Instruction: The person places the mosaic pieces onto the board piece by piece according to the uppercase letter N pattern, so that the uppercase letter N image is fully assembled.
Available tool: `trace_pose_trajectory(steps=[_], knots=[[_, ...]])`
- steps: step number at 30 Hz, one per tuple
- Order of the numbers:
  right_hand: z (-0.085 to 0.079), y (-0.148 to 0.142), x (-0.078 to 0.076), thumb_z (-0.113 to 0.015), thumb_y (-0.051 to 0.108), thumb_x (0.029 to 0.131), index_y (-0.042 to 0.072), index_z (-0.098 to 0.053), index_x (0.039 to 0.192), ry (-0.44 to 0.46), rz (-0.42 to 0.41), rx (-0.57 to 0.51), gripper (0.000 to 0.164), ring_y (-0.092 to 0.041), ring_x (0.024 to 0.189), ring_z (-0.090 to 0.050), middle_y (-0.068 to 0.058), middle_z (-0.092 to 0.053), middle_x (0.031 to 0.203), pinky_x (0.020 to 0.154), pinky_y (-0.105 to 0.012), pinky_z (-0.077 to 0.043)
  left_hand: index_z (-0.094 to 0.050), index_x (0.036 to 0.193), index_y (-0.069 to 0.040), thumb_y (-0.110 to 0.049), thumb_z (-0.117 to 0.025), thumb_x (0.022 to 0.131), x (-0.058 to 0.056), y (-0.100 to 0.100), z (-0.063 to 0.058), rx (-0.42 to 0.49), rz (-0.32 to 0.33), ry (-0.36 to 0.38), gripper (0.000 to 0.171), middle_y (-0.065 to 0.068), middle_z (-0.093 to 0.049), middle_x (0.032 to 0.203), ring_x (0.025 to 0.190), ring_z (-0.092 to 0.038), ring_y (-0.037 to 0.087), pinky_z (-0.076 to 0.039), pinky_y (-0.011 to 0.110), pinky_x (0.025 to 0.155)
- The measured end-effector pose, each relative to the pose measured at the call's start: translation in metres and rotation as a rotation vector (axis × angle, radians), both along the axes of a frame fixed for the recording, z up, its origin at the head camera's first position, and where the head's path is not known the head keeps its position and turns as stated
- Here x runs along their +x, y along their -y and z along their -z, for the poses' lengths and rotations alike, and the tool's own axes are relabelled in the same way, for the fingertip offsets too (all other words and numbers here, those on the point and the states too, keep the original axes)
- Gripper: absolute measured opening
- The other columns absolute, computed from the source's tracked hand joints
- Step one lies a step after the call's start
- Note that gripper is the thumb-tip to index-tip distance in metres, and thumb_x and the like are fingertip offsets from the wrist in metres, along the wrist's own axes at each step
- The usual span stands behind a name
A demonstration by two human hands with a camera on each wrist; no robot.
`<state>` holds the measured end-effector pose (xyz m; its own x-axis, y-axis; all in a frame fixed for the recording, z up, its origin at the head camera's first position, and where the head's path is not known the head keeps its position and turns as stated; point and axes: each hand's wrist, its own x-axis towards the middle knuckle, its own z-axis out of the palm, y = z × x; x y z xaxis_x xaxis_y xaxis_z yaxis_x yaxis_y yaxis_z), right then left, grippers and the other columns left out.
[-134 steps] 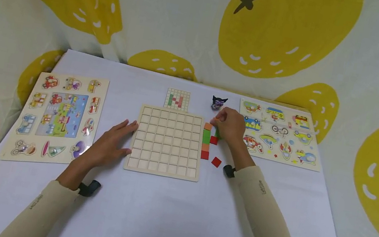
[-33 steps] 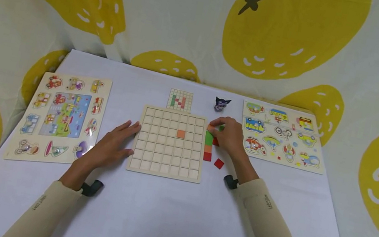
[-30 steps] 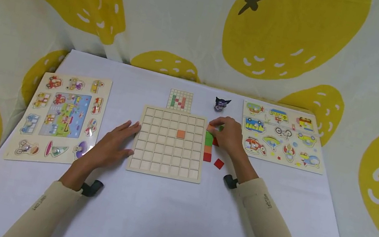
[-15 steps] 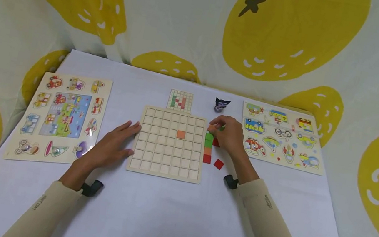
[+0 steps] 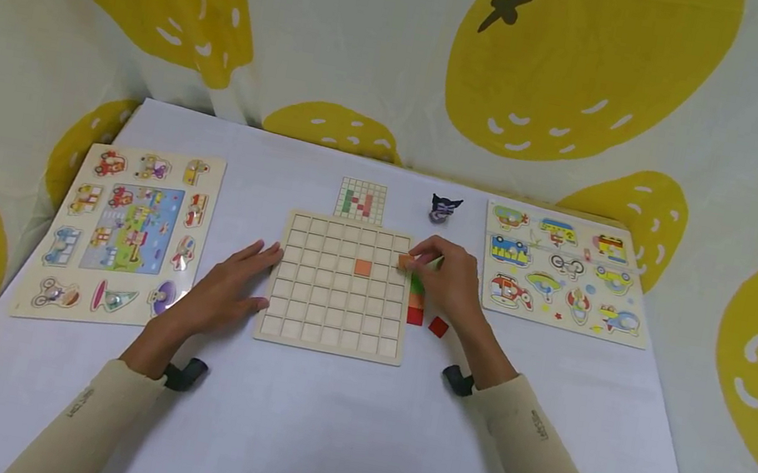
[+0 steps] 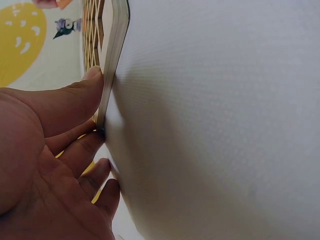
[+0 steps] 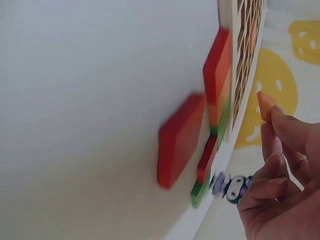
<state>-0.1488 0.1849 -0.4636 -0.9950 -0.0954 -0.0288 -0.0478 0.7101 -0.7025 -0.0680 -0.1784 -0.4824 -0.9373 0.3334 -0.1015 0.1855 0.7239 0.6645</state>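
A wooden grid board (image 5: 327,348) lies mid-table, with one orange square tile (image 5: 362,267) seated in a cell. At its left edge my left hand (image 5: 229,288) touches the rim with straight fingers; in the left wrist view the thumb and fingertips meet the board's side. Thumb and finger of my right hand (image 5: 450,281) pinch another orange tile (image 7: 265,106), held up over the board's upper right edge. Below that hand, a column of green, orange and red tiles (image 5: 415,316) lines the board's right side, partly hidden by the hand. A loose red tile (image 7: 182,142) lies nearby.
A small pattern card (image 5: 361,200) with coloured squares lies behind the board, and a dark figurine (image 5: 442,209) stands to its right. Wooden vehicle puzzles lie on both sides, one at left (image 5: 44,300) and one at right (image 5: 609,332). A patterned curtain (image 5: 354,29) rises behind the table.
One orange tile came to lie in the grid. Then my right hand took a second orange tile from the column's top and moved it left over the board's edge. My left hand stayed put.
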Motion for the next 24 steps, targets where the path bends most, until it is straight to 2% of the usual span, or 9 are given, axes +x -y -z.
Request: trace_pose_trajectory(steps=[4, 10, 16, 24], knots=[[-0.001, 0.009, 0.008, -0.083, 0.022, 0.094, 0.021, -0.076, 0.104, 0.000, -0.021, -0.012, 0.013, -0.022, 0.082, -0.057, -0.001, -0.072, 0.090, 0.069, -0.034, -0.045, -0.036, 0.166, -0.009, -0.002, -0.081, 0.091, 0.000, -0.001, -0.001, -0.005, -0.001, 0.002, 0.087, 0.011, -0.032, 0.175, 0.165, -0.019, 0.041, -0.024, 0.068, 0.128], [-0.003, 0.023, 0.019, -0.086, 0.024, 0.091, 0.022, -0.073, 0.099, 0.025, -0.047, -0.028, 0.014, -0.022, 0.073, -0.056, 0.001, -0.072, 0.086, 0.064, -0.034, -0.043, -0.037, 0.166, -0.008, -0.002, -0.081, 0.090, 0.000, -0.001, 0.000, -0.010, -0.001, 0.006, 0.088, 0.011, -0.033, 0.175, 0.165, -0.019, 0.041, -0.024, 0.068, 0.128], [-0.001, 0.036, 0.026, -0.087, 0.024, 0.090, 0.020, -0.075, 0.096, 0.063, -0.088, -0.013, 0.014, -0.018, 0.085, -0.065, 0.002, -0.075, 0.085, 0.070, -0.033, -0.047, -0.036, 0.166, -0.007, -0.002, -0.080, 0.090, 0.000, 0.000, -0.001, -0.018, 0.013, -0.003, 0.088, 0.013, -0.032, 0.175, 0.164, -0.019, 0.042, -0.023, 0.068, 0.128], [0.005, 0.047, 0.032, -0.086, 0.018, 0.090, 0.021, -0.076, 0.092, 0.057, -0.125, -0.015, 0.011, -0.015, 0.084, -0.068, 0.004, -0.075, 0.081, 0.073, -0.032, -0.050, -0.037, 0.165, -0.006, -0.003, -0.080, 0.091, 0.001, 0.000, -0.002, -0.021, 0.023, -0.025, 0.086, 0.014, -0.033, 0.174, 0.163, -0.022, 0.044, -0.025, 0.069, 0.127]])
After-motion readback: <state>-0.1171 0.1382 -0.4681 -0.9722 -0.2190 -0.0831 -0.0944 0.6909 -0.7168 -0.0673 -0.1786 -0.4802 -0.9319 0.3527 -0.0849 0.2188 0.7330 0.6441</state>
